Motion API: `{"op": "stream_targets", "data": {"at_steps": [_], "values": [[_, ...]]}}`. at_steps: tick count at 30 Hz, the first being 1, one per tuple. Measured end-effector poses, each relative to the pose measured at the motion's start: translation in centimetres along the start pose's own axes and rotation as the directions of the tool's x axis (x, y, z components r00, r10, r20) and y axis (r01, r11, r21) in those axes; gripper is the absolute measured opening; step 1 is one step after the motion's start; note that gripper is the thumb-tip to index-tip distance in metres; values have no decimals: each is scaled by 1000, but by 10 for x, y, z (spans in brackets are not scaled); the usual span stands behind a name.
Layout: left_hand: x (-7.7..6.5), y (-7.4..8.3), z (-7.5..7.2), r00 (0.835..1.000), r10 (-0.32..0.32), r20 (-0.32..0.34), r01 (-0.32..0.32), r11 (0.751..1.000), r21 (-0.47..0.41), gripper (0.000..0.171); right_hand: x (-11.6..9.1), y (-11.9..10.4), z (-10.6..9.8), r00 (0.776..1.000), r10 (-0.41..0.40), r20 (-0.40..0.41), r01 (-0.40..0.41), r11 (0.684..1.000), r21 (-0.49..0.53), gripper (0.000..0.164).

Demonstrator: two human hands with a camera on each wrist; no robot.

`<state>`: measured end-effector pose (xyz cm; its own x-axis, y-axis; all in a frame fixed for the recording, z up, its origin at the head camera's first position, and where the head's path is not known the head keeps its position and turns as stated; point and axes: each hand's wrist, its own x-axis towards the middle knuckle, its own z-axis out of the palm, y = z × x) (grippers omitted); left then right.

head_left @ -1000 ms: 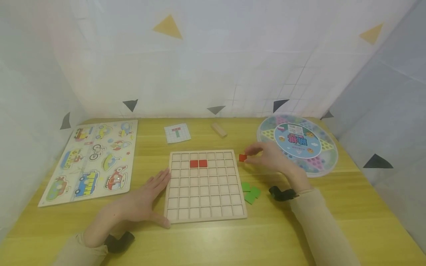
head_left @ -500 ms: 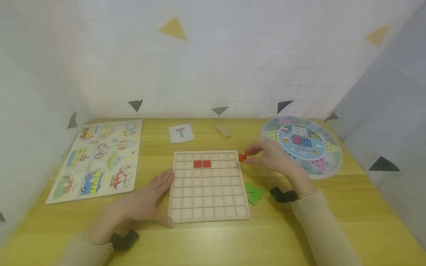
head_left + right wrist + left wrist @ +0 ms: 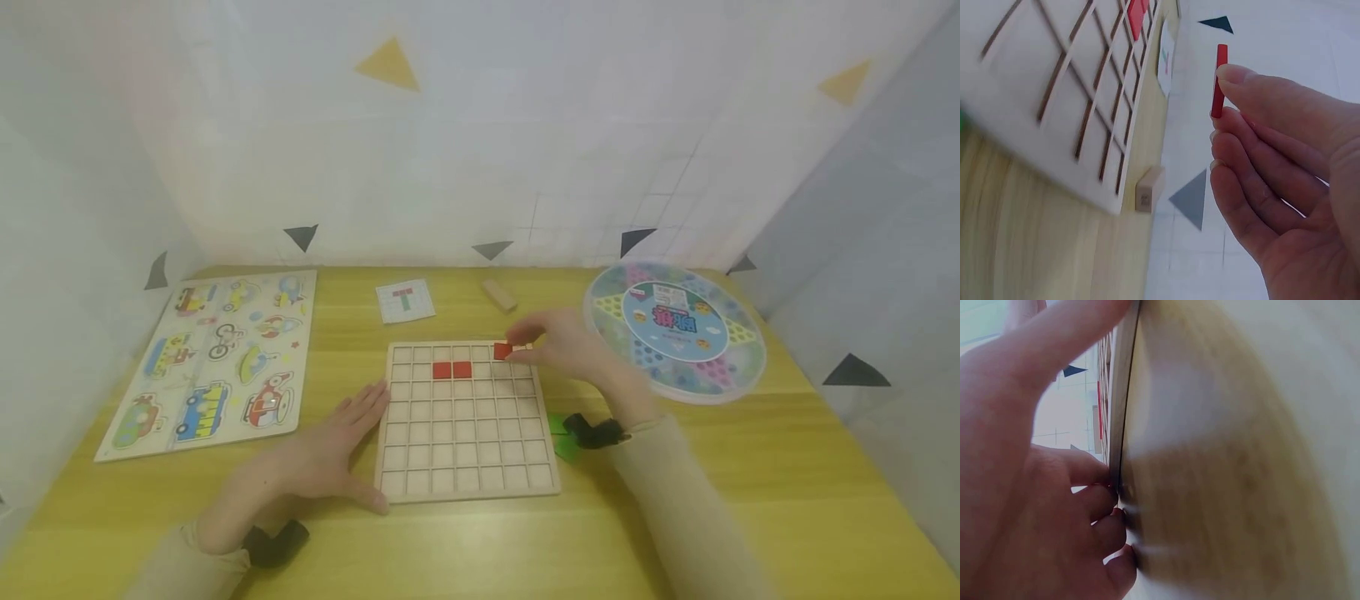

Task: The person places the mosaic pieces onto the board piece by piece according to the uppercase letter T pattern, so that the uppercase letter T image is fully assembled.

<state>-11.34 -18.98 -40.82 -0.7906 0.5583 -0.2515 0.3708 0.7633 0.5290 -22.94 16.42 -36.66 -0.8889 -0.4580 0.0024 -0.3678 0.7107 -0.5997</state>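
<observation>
A wooden grid board (image 3: 467,433) lies on the table, with two red square tiles (image 3: 452,369) side by side in its second row from the back. My right hand (image 3: 566,346) pinches a third red square tile (image 3: 1219,81) between thumb and fingertips, held above the board's back right part. In the right wrist view that tile appears edge-on and apart from the board. With fingers spread, my left hand (image 3: 322,462) touches the board's left edge, its thumb by the front left corner. Green tiles (image 3: 564,448) lie beside the board's right edge, partly hidden by the black strap on my right wrist.
Behind the board are a paper card (image 3: 406,301) with a red and green T pattern and a small wooden block (image 3: 498,294). A vehicle puzzle board (image 3: 210,362) lies at left; a round game box (image 3: 675,329) is at back right.
My right hand has moved left with the red tile, from beside the board's right edge to over its back right part. The left hand stays at the board's edge.
</observation>
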Motion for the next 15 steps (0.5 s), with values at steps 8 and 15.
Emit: {"op": "stream_targets", "data": {"at_steps": [8,15], "values": [[1,-1,1,1000,-5,-4,5,1000,2,140,7,-13,10,996,-87,3,87,995,46,33],[2,-3,2,1000,6,-6,-5,1000,14,140,11,-11,19,995,-99,-8,99,994,52,31]]}}
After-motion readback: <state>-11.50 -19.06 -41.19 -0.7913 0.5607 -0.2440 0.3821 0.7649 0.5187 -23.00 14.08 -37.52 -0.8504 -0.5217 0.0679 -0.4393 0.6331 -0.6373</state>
